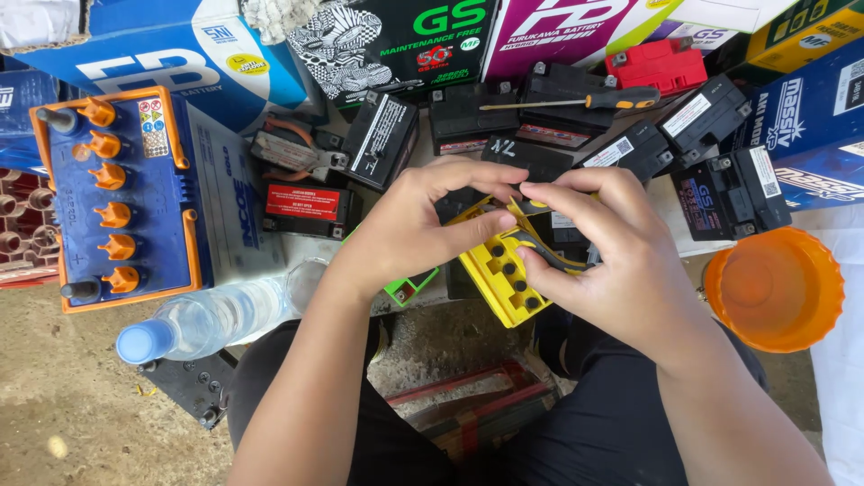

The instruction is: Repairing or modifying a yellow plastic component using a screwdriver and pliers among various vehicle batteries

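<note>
- Presently, a small yellow plastic battery top with a row of round black filler holes (506, 281) is held between both hands at the centre of the view, tilted, above the lap.
- The left hand (416, 225) is closed around the upper left edge of the yellow piece, thumb and fingertips pinched at its top.
- The right hand (610, 261) is curled around the right side, and a black strip (549, 258) is gripped under its thumb against the yellow surface.
- The step in hand is judged to be the peeling or seating of that black strip over the filler holes; which of the two cannot be told.
- A firm counter-hold by the left hand and an even pull or press along the row would be called for next.
- At nine o'clock a large blue car battery with orange caps (121, 198) is stood, and at eight o'clock a clear plastic bottle with a blue cap (202, 322) is laid.
- From eleven to two o'clock small black motorcycle batteries (463, 117) are clustered, with an orange-handled screwdriver (585, 99) laid across them.
- At three o'clock an orange plastic bowl (774, 290) is set.
</note>
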